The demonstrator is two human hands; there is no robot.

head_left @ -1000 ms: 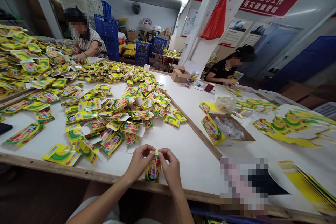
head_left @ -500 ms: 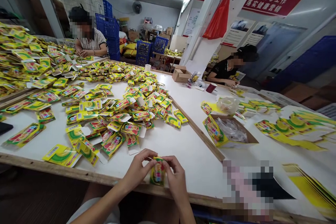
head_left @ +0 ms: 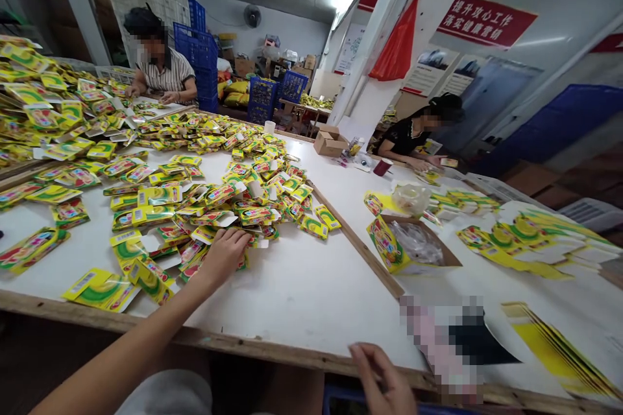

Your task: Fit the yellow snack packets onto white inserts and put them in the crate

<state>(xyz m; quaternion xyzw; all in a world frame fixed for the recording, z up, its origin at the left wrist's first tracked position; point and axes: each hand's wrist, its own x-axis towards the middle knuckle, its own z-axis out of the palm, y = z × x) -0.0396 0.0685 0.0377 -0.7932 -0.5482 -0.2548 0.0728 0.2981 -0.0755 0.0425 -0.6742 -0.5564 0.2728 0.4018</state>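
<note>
My left hand (head_left: 226, 258) reaches into the near side of a heap of small yellow-and-green printed cardboard boxes (head_left: 163, 196). Its bent fingers are closed on one small box at the heap's edge; the fingertips are partly hidden. Many boxes in the heap have white end flaps standing out. My right hand (head_left: 383, 381) is low at the table's front edge, thumb and fingers apart, with nothing visible between them. Part of a blue crate (head_left: 335, 395) shows below the edge beside it.
A wooden strip (head_left: 355, 240) runs across the white table (head_left: 296, 301). To its right stand an opened display box (head_left: 416, 246) with clear plastic inside, and flat yellow card sheets (head_left: 559, 350). A small brown carton (head_left: 331, 141) is farther back. Two people sit across the table.
Both hands held one small box at the table edge; they have parted. My left hand moved up-left to the heap, my right down-right, and that box is out of sight.
</note>
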